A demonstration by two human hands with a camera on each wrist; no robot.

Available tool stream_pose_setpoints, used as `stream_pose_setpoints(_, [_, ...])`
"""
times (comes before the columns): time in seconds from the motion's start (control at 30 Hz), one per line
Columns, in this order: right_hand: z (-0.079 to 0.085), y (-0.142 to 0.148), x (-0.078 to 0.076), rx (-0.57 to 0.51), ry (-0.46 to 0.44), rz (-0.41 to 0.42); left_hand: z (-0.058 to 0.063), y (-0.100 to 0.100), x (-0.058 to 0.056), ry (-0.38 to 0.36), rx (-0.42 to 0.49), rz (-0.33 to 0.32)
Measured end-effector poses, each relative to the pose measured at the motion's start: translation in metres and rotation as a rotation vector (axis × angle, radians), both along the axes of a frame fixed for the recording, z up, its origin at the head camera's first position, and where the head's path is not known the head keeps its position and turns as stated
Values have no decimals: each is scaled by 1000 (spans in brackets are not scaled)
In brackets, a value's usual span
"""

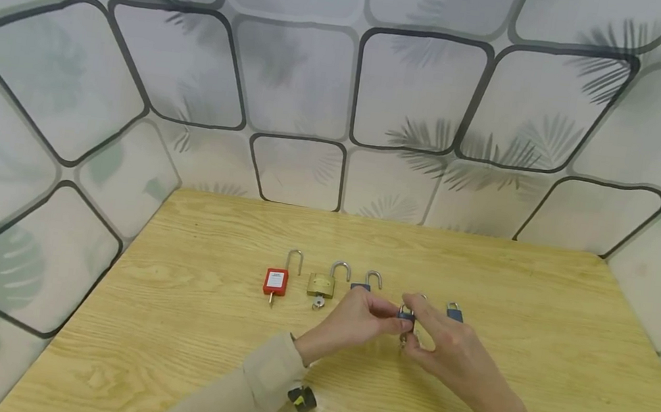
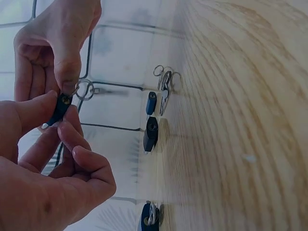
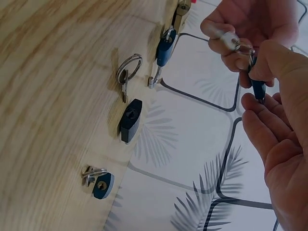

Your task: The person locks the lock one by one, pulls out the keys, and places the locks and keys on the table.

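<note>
A small blue padlock (image 1: 406,315) with a silver shackle is between both hands, above the wooden table. My left hand (image 1: 354,317) pinches its body between thumb and fingers. From the other side my right hand (image 1: 451,352) grips it too, index finger by the shackle and thumb at the keyhole end. A key (image 3: 228,41) on a ring, blurred in the right wrist view, hangs from that end. Just beyond the left hand lies another blue padlock (image 1: 361,287) with its shackle open. In the right wrist view a dark padlock (image 3: 131,120) lies beside a ringed key (image 3: 125,86).
To the left lie a red padlock (image 1: 275,282) and a brass padlock (image 1: 321,285), both with raised open shackles and keys below. A blue padlock (image 1: 454,313) lies right of the hands. A patterned cloth (image 1: 296,80) stands behind the wooden table (image 1: 182,325).
</note>
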State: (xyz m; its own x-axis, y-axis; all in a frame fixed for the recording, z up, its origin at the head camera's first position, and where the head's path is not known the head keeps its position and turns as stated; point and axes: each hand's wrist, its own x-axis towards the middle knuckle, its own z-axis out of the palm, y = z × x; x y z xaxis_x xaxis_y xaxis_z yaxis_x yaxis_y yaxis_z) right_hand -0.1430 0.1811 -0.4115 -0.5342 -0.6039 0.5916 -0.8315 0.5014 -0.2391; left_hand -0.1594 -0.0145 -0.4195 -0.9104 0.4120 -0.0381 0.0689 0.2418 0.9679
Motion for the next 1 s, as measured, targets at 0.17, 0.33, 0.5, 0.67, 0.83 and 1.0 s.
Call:
stream_pose_setpoints(0.17, [0, -2, -2, -20, 57, 4, -1, -2, -2, 44, -3, 10])
stream_pose_setpoints(0.33, [-2, -3, -3, -43, 64, 16, -3, -3, -4, 77, 1, 22])
stream_pose_setpoints(0.5, [-3, -5, -2, -181, 58, -40, 3, -3, -4, 97, 22, 87])
stream_pose_setpoints(0.67, [-3, -8, 4, -418, -192, -137, 31, -5, 7, 94, 52, 169])
stream_pose_setpoints(0.83, [-4, -10, 10, -579, -621, -178, 39, -7, 9, 122, 63, 196])
stream_pose_setpoints(1.0, [-3, -14, 11, -582, -824, -197, 39, -6, 9, 141, 82, 190])
